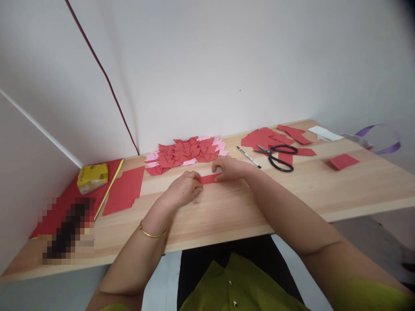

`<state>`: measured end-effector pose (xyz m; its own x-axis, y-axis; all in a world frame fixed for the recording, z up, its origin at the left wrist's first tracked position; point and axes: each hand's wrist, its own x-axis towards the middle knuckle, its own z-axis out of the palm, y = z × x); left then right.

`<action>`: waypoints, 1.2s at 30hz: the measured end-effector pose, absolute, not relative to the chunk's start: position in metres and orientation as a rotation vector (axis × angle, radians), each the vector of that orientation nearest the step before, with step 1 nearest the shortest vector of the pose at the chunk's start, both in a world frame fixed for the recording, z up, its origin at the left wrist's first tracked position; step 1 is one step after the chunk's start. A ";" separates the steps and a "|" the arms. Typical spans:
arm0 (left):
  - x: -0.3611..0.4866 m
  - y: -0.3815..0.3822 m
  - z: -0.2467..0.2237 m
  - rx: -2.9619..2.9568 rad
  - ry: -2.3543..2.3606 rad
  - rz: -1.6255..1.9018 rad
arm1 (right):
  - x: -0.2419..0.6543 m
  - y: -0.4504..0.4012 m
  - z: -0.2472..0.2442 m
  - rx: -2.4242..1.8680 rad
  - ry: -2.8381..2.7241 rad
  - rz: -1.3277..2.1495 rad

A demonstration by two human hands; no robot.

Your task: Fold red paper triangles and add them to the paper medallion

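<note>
A narrow strip of red paper (208, 179) lies on the wooden table between my two hands. My left hand (185, 188) has its fingers curled together on the strip's left end. At the right end, my right hand (229, 167) pinches the strip between thumb and bent fingers. Just behind them spreads a pile of folded red paper pieces (178, 154), with pink folded paper pieces (152, 160) showing at its edges. The undersides of my fingertips are hidden.
Right of the pile lie a pen (248, 157), black-handled scissors (275, 156), red paper scraps (264, 137) and a red square (344, 161). Red sheets (125, 190) and a yellow packet (93, 178) are at left. A purple ribbon (394, 147) loops at the far right. A wall stands behind.
</note>
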<state>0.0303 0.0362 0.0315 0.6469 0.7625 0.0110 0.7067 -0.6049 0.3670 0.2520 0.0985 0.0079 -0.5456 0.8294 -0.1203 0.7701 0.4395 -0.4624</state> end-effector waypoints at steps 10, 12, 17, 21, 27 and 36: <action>0.015 0.043 0.036 2.374 1.130 0.247 | 0.257 0.097 0.014 -1.362 -2.592 0.770; 0.014 0.044 0.035 2.354 1.161 0.242 | 0.258 0.097 0.015 -1.368 -2.593 0.768; 0.018 0.051 0.021 2.426 1.331 0.510 | 0.256 0.095 0.017 -1.382 -2.616 0.725; 0.025 0.055 0.010 2.494 1.398 0.547 | 0.252 0.092 0.022 -1.404 -2.632 0.710; 0.027 0.058 0.003 2.392 1.428 0.609 | 0.251 0.090 0.023 -1.381 -2.604 0.750; 0.035 0.052 0.011 2.078 1.378 0.759 | 0.250 0.090 0.016 -1.192 -2.331 1.032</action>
